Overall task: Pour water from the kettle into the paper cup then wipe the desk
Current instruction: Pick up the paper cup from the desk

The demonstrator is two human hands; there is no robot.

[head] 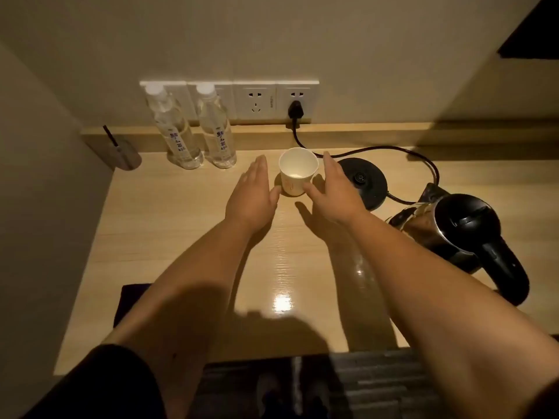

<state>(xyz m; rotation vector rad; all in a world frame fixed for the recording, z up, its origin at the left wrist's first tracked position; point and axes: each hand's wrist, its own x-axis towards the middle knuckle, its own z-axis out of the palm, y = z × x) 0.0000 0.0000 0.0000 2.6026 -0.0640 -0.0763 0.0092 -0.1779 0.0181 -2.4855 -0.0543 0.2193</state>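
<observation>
A white paper cup [296,172] stands upright on the light wooden desk [169,237], near the back. My left hand [252,196] is flat and open just left of the cup, fingers extended, apart from it. To the cup's right, my right hand [332,192] is open, thumb near the cup's base; I cannot tell whether it touches. The black and steel kettle [465,234] sits off its base at the right side of the desk, handle toward me. A dark cloth [130,300] lies at the desk's front left, partly hidden by my left arm.
The round black kettle base [364,181] sits right of the cup, its cord [393,152] running to a wall socket [295,111]. Two clear water bottles [193,128] stand at the back left. A metal holder [122,152] sits in the left corner. Walls close off the left and back.
</observation>
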